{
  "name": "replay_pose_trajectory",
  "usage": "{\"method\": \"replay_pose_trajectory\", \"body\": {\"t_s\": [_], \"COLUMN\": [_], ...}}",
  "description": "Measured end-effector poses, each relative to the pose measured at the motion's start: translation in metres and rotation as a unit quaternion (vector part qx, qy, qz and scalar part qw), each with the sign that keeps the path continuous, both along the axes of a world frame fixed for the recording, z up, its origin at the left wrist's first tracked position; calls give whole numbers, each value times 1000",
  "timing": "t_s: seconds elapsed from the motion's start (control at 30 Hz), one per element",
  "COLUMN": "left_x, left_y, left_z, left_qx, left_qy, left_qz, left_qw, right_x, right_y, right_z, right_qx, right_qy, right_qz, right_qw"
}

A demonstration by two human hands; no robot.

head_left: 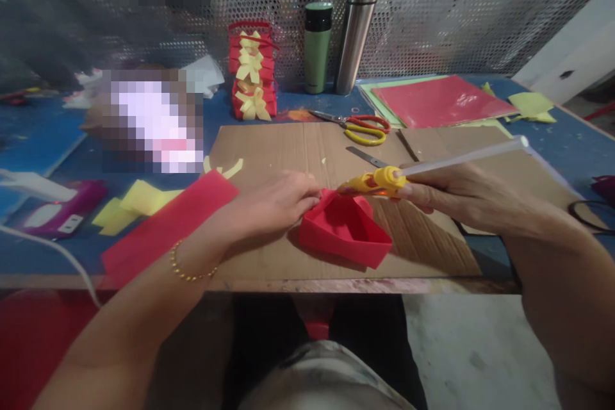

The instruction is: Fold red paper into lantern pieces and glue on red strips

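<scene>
My left hand (286, 197) pinches the left back corner of a red folded-paper box (343, 250), which is open at the top and rests on a cardboard sheet (269, 147). In my right hand (454, 195) is a yellow hot glue gun (377, 180), with a long whitish glue stick (466, 155) sticking out of its back end. The gun's nozzle points left at the box's back edge, close to my left fingertips; whether it touches the paper I cannot tell. A red paper strip (177, 224) lies under and beside my left forearm.
Behind the box lie scissors (368, 131) and a blade (365, 156). Farther back stand a green tumbler (318, 48), a steel flask (358, 35) and red paper pieces with yellow bows (252, 70). Yellow paper (139, 202) and a purple power strip (67, 211) are left; red sheets (442, 101) are right.
</scene>
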State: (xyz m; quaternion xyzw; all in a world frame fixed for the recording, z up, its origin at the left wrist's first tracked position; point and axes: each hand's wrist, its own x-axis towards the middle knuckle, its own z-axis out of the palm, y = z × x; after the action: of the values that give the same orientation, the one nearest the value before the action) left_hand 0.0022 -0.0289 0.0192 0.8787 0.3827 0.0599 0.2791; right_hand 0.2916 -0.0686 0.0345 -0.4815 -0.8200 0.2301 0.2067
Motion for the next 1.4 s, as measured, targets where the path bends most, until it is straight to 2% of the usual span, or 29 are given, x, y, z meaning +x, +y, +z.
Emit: {"method": "replay_pose_trajectory", "body": {"t_s": [0.33,0.63,1.1,1.4], "left_x": [4,6,10,10], "left_y": [-3,-6,-4,-6], "left_z": [1,-5,-12,-17], "left_qx": [-12,21,56,95], "left_qy": [-22,13,9,30], "left_qz": [-37,-60,-89,-105], "left_qw": [999,998,994,990], "right_x": [7,7,7,12], "right_y": [-5,-15,-13,-13], "right_z": [1,16,12,12], "right_qx": [-6,23,16,-19], "right_qy": [38,69,65,36], "right_qz": [-3,-36,-24,-32], "right_qw": [999,997,997,999]}}
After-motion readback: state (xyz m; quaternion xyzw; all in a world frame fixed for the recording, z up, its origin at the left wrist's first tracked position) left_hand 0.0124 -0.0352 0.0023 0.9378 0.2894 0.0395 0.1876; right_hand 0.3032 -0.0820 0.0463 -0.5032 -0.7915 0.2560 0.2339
